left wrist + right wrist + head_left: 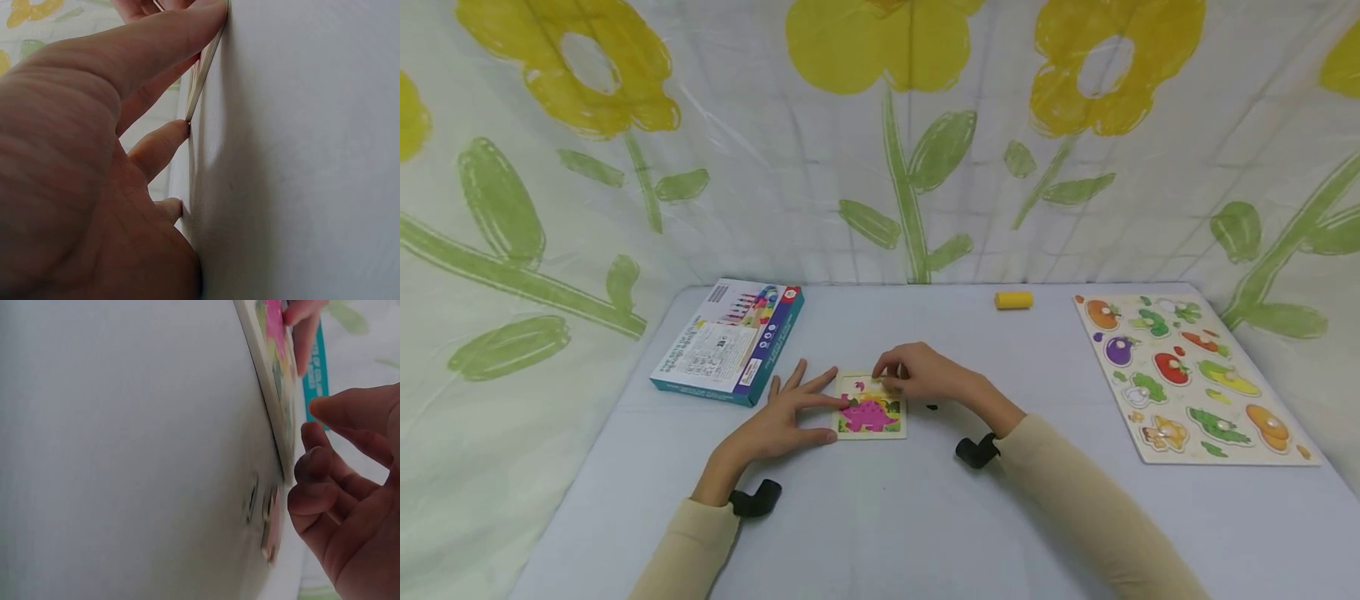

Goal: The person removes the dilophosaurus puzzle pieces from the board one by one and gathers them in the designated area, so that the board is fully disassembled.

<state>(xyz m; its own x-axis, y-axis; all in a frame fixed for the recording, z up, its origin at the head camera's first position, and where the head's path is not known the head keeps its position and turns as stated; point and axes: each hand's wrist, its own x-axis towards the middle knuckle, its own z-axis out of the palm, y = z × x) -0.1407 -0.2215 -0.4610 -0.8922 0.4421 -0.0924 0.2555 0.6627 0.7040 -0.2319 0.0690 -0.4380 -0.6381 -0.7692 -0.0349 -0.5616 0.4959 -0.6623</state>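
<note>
Head: spreads left grip (781, 423) against dinosaur jigsaw (867, 416) on worktop (880, 525); curls right grip (921, 372) above its far-right corner, cannot tell if grasping. Left wrist: touches jigsaw edge. Right wrist: shows loose pieces (271, 531) alongside, nearer right grip.

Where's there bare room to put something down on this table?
Bare cloth lies between the right sleeve and the vegetable board, at the back between the box and yellow cylinder, and in front of the dinosaur puzzle, between right sleeve and left sleeve. It's crowded at the puzzle: left hand, right hand and loose pieces.
</note>
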